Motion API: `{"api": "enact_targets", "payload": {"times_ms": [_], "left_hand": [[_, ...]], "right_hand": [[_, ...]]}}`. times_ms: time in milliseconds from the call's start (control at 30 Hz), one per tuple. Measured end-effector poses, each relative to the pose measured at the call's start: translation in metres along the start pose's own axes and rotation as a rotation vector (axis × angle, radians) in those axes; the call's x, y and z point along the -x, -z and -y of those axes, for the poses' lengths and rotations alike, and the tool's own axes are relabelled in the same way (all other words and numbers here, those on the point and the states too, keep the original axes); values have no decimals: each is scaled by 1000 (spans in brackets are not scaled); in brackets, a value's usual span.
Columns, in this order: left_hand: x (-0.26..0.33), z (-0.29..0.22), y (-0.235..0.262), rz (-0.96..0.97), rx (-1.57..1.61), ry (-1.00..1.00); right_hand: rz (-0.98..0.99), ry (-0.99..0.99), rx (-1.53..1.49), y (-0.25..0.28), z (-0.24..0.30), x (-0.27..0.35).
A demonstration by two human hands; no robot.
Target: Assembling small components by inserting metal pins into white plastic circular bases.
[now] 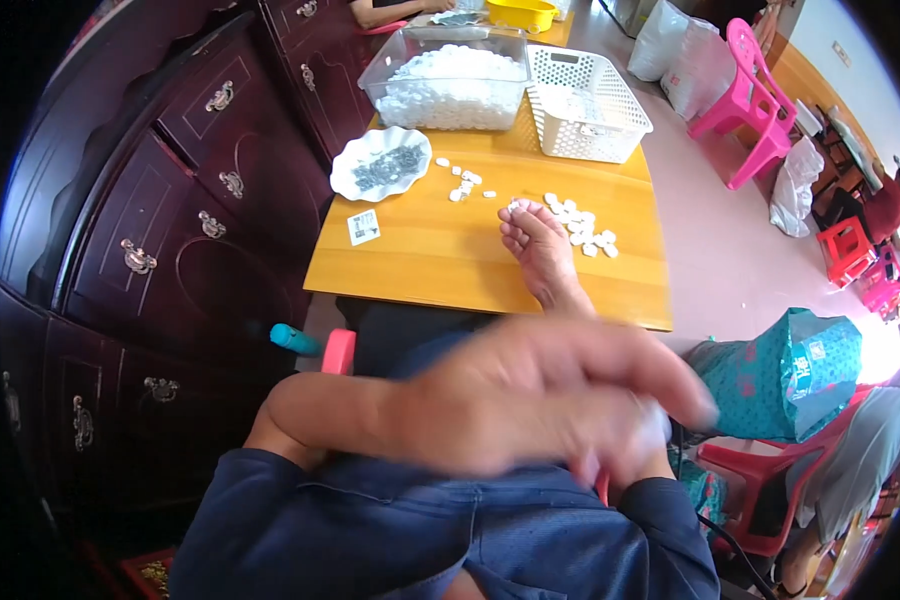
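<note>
My right hand (535, 240) reaches out onto the yellow wooden table (420, 250). Its fingers are bunched, and the tips pinch a small white piece at the near edge of a scatter of white pieces (582, 225). My left hand (550, 400) crosses close under the camera from the left. It is large and motion-blurred, so its grip is unclear. A white scalloped dish (380, 165) of small grey metal parts sits left of the pieces. A few more white pieces (462, 182) lie beside it.
Behind the dish stand a clear tub (450, 80) full of white pieces and a white slotted basket (585, 105). A small paper label (363, 227) lies on the table. A dark wooden cabinet (170, 230) fills the left. Pink plastic chairs (750, 100), sacks and a teal bag (790, 370) are to the right.
</note>
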State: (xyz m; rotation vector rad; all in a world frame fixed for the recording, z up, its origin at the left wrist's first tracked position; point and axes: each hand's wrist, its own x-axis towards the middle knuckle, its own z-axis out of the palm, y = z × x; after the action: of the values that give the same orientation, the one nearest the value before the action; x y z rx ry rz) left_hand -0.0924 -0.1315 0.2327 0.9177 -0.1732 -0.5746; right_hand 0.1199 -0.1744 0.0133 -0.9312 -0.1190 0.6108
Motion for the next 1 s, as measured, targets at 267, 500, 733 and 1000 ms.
{"api": "enact_targets", "payload": {"times_ms": [267,500,733,1000], "left_hand": [[-16,43,194,-821,-1055,-738],[-13,57,242,-846,-1108,-730],[-11,60,258,-822,-1052,-737],[-9,62,259,-818,-1038,-690]], "right_hand": [[144,98,154,-6,-9,7],[273,145,360,-13,-12,11],[314,134,438,-18,-18,16],[355,159,504,-15,-23,14]]}}
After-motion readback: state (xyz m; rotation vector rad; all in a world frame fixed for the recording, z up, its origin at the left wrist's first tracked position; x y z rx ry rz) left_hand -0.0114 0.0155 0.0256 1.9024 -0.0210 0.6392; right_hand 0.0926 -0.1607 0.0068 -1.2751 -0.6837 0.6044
